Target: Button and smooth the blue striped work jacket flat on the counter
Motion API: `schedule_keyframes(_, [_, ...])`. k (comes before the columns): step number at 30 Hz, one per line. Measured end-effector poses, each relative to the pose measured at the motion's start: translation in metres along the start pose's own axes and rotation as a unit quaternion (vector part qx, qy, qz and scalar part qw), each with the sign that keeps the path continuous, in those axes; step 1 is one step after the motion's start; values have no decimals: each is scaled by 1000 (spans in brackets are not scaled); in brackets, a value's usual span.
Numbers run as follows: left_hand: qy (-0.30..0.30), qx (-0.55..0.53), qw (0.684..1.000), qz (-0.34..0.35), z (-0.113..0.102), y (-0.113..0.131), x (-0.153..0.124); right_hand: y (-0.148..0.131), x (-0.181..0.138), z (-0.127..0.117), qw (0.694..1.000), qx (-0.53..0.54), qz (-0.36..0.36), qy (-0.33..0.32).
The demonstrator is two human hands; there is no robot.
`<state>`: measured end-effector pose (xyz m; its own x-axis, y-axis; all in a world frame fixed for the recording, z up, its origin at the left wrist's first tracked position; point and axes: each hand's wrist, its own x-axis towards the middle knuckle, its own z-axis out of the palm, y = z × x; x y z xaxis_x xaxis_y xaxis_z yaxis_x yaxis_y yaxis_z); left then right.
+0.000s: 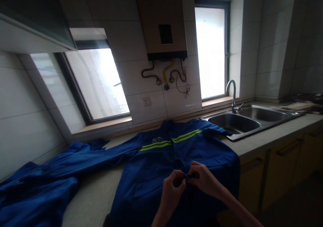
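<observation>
A blue work jacket with yellow-green chest stripes and a small white print lies spread face up on the countertop, its collar toward the wall. One sleeve stretches left; the other reaches the sink's edge. Over the lower middle of the front, my left hand pinches a bit of the jacket's front edge. Right beside it, my right hand also grips the blue cloth, fingertips nearly touching the left ones. Whether a button or zipper is between the fingers is too small and dark to tell.
More blue clothing lies bunched on the left of the countertop. At the right is a steel double sink with a faucet. A water heater with pipes hangs on the wall, and cabinets sit below the counter.
</observation>
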<state>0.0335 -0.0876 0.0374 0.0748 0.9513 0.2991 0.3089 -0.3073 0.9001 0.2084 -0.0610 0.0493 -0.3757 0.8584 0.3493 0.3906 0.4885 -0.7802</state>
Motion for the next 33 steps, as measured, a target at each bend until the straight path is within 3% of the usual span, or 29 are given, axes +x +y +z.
schedule_keyframes(8, [-44,-56,997,-29,-8,-3,6,11,4,0,999,12,6,-35])
schedule_keyframes(15, [-54,-111,987,-99,-8,-26,9,21,6,-1,987,107,35,-116])
schedule_keyframes(19, [-81,-64,993,-54,-11,-24,7,23,2,-3,984,118,28,-132])
schedule_keyframes(22, [-108,30,994,9,-14,-12,4,23,1,-4,986,101,14,-135])
schedule_keyframes(27, [-142,202,962,116,-18,11,-2,18,1,-5,991,14,-56,-119])
schedule_keyframes(33, [-145,155,972,105,-14,15,-4,12,3,-8,982,-40,-116,-142])
